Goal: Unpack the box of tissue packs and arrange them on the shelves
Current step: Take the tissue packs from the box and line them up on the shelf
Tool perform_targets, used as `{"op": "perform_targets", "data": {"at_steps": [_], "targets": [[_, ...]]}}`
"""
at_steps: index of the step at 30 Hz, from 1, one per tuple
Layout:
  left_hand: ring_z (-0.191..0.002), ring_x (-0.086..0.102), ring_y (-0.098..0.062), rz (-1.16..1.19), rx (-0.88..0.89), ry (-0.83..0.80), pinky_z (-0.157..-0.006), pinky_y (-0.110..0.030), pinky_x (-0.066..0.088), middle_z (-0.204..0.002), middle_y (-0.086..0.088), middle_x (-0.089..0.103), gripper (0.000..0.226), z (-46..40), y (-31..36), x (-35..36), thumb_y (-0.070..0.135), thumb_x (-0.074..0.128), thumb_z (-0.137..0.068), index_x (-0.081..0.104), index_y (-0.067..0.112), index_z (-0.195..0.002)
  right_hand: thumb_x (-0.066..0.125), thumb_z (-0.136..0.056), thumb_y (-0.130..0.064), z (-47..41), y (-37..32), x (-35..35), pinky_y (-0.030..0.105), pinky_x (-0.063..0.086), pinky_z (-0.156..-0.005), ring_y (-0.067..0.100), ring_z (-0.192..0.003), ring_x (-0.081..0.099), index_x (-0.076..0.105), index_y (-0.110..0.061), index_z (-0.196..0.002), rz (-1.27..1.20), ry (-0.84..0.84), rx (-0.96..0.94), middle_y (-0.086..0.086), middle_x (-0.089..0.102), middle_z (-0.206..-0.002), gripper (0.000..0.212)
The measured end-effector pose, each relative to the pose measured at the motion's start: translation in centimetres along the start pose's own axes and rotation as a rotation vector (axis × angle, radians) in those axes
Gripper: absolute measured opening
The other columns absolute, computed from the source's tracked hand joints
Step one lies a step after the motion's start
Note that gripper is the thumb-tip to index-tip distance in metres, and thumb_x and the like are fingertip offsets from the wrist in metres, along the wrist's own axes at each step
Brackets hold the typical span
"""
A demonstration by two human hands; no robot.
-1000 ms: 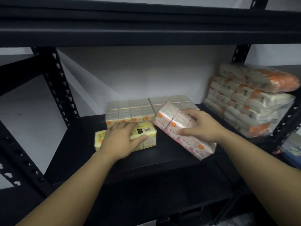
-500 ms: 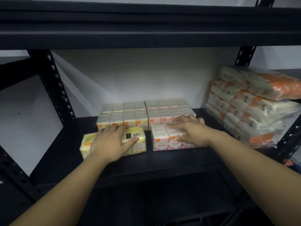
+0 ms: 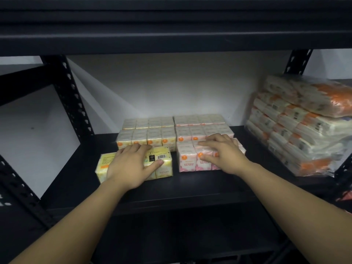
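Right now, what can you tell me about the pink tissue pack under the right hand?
The pink tissue pack is a clear-wrapped bundle of small packets printed with orange dots and rose-scented labels. It stands upright at the front of the black shelf, close against the pink packs behind. The right hand rests on its top, thumb against its front.

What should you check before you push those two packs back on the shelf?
1. Left hand on yellow pack: ok.
2. Right hand on pink pack: ok.
3. Pink pack square with the pink row behind: ok.
4. Yellow pack square with the yellow row: not ok, it sits left and slightly turned.
5. Room left on the shelf: ok.
6. More packs in the box: cannot tell, no box in view.
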State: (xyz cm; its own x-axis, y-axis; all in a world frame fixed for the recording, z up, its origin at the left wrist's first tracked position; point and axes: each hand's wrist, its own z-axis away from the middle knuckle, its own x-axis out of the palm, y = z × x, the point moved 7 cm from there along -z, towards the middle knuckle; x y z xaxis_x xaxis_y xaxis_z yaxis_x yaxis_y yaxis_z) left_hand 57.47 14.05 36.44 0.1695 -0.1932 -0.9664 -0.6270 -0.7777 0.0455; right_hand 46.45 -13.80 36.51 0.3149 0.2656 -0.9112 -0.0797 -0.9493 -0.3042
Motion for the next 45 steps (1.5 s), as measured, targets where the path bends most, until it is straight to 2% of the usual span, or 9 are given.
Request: {"op": "perform_targets", "data": {"at_steps": [16,21,24,27,30,34,38,43,45], "targets": [[-0.135,0.049,-0.018,0.003,0.016,0.000,-0.114,-0.043,0.036,-0.148,0.006,0.052,0.082,0.3,0.2,-0.3,0.088,0.020,-0.090,0.042,0.035,-0.149,0.067,-0.095,-0.051,-1.4,1.0,0.4,0.036,0.023,-0.107,0.017,-0.133,0.042,0.059,-0.039,-0.143,0.042,0.051,-0.060,-0.010,0.054,-0.142,0.050],[-0.136,0.048,-0.019,0.043,0.018,-0.023,-0.115,-0.044,0.035,-0.149,0.005,0.052,0.082,0.2,0.0,-0.6,0.087,0.022,-0.090,0.041,0.035,-0.150,0.059,-0.089,-0.070,-1.3,0.8,0.1,0.043,0.025,-0.113,0.019,-0.136,0.042,0.056,-0.038,-0.145,0.027,0.006,-0.028,-0.009,0.052,-0.144,0.065],[-0.139,0.046,-0.022,0.098,0.033,-0.053,-0.116,-0.046,0.033,-0.154,0.003,0.048,0.084,0.5,-0.3,-0.8,0.085,0.031,-0.089,0.037,0.034,-0.155,0.047,-0.080,-0.086,-0.7,-0.1,-0.2,0.040,0.026,-0.109,0.019,-0.134,0.044,0.056,-0.036,-0.145,0.002,0.031,-0.002,-0.008,0.053,-0.142,0.083],[-0.141,0.043,-0.026,0.084,0.046,-0.127,-0.116,-0.049,0.033,-0.157,-0.001,0.044,0.095,0.7,-0.7,-0.9,0.087,0.046,-0.082,0.031,0.032,-0.158,0.056,-0.084,-0.079,-0.2,-2.6,-0.1,0.034,0.025,-0.104,0.017,-0.131,0.045,0.061,-0.033,-0.140,-0.024,0.128,-0.038,-0.008,0.057,-0.138,0.073],[-0.140,0.043,-0.026,0.095,0.043,-0.159,-0.115,-0.052,0.034,-0.153,0.000,0.048,0.097,0.4,-1.2,-1.2,0.087,0.057,-0.076,0.038,0.034,-0.155,0.059,-0.088,-0.071,0.3,-5.8,0.5,0.036,0.029,-0.105,0.014,-0.127,0.047,0.065,-0.029,-0.133,-0.105,0.171,-0.074,-0.009,0.060,-0.132,0.061],[-0.114,0.058,-0.013,0.385,-0.008,-0.084,-0.102,-0.045,0.048,-0.119,0.018,0.060,0.085,0.4,-2.0,-3.1,0.084,0.071,-0.067,0.058,0.038,-0.137,0.063,-0.091,-0.064,1.0,-9.1,1.0,0.037,0.041,-0.106,0.006,-0.123,0.048,0.062,-0.031,-0.133,-0.266,0.199,-0.100,-0.017,0.058,-0.129,0.053],[-0.105,0.064,-0.003,0.738,-0.078,0.010,-0.091,-0.030,0.055,-0.119,0.018,0.064,0.083,0.4,-3.0,-5.3,0.072,0.080,-0.069,0.054,0.035,-0.139,0.069,-0.087,-0.065,0.9,-10.9,1.6,0.030,0.045,-0.105,0.001,-0.125,0.050,0.050,-0.032,-0.147,-0.455,0.136,-0.036,-0.018,0.054,-0.138,0.070],[-0.102,0.069,-0.005,1.044,-0.030,0.002,-0.084,-0.025,0.059,-0.115,0.013,0.067,0.078,0.8,-1.9,-7.1,0.054,0.083,-0.078,0.045,0.043,-0.145,0.080,-0.074,-0.069,0.3,-13.4,4.3,0.041,0.053,-0.103,-0.002,-0.122,0.059,0.050,-0.048,-0.141,-0.620,-0.101,-0.045,-0.027,0.064,-0.131,0.076],[-0.107,0.069,-0.008,1.157,-0.023,-0.020,-0.088,-0.032,0.061,-0.114,0.013,0.070,0.077,0.8,-1.7,-6.8,0.051,0.088,-0.073,0.050,0.044,-0.140,0.084,-0.075,-0.060,0.0,-14.0,4.9,0.042,0.054,-0.104,0.001,-0.123,0.061,0.050,-0.048,-0.141,-0.729,-0.124,-0.044,-0.024,0.066,-0.132,0.075]]}}
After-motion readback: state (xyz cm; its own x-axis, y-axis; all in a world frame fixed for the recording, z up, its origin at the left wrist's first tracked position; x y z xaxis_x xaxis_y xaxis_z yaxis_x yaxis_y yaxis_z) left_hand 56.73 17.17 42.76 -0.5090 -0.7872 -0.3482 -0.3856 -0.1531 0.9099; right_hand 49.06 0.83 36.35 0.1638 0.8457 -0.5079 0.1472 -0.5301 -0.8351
